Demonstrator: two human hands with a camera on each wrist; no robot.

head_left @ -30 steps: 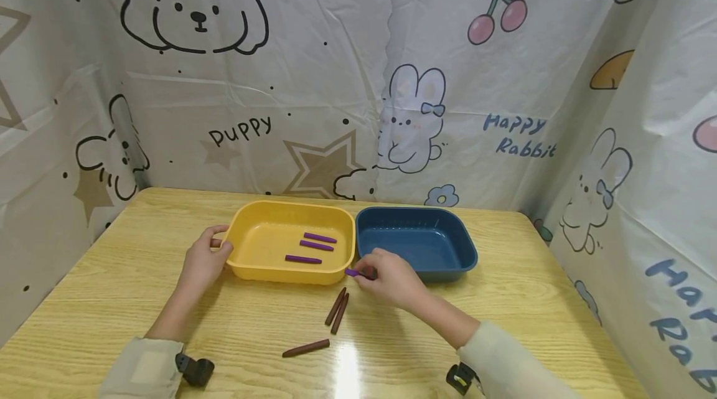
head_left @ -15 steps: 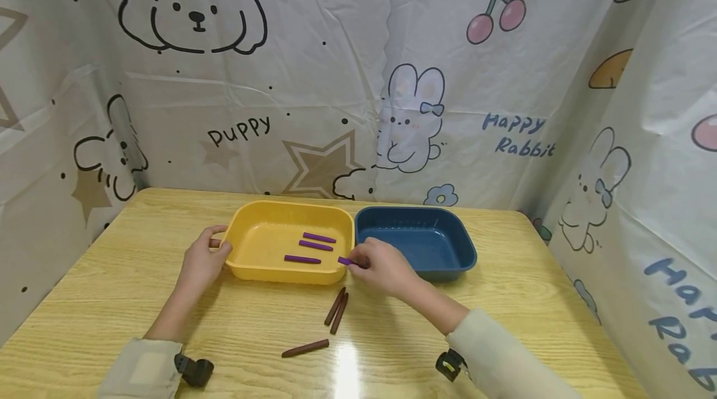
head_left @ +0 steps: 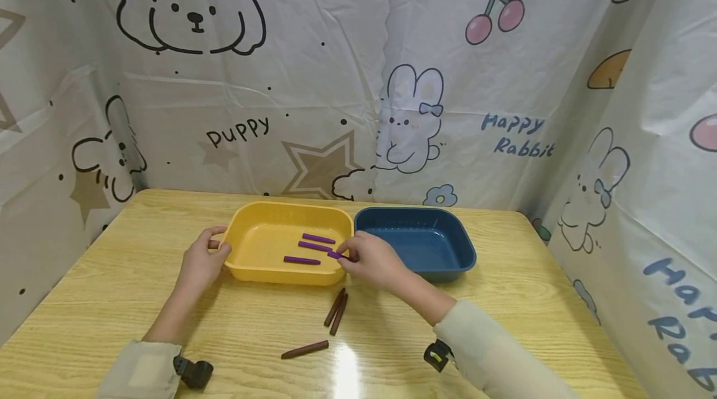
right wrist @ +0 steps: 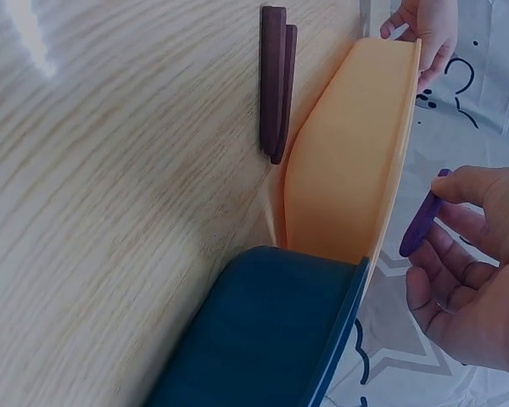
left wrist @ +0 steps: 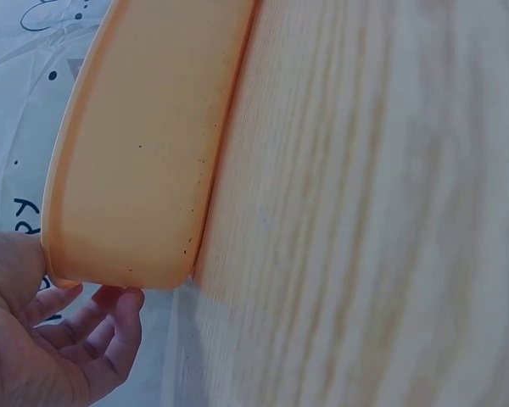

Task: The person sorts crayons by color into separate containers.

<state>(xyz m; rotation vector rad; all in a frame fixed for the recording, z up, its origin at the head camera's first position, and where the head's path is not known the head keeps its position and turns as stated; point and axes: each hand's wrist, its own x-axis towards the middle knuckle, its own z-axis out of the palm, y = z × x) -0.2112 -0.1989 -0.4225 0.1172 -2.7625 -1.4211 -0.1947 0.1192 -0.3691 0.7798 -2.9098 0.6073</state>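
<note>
one purple crayon (right wrist: 422,222) in a pinch, right hand (head_left: 371,259) above yellow tray (head_left: 285,275)

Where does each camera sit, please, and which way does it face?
Head: on the head, facing forward and down at the yellow tray and blue tray; the left hand, right hand and sleeves show.
Left wrist: on that wrist, facing the yellow tray's outside; left hand shows.
Right wrist: on that wrist, facing both trays' outsides; right hand pinching a purple stick, left hand beyond.
Shared: head and right wrist show both trays and both hands.
</note>
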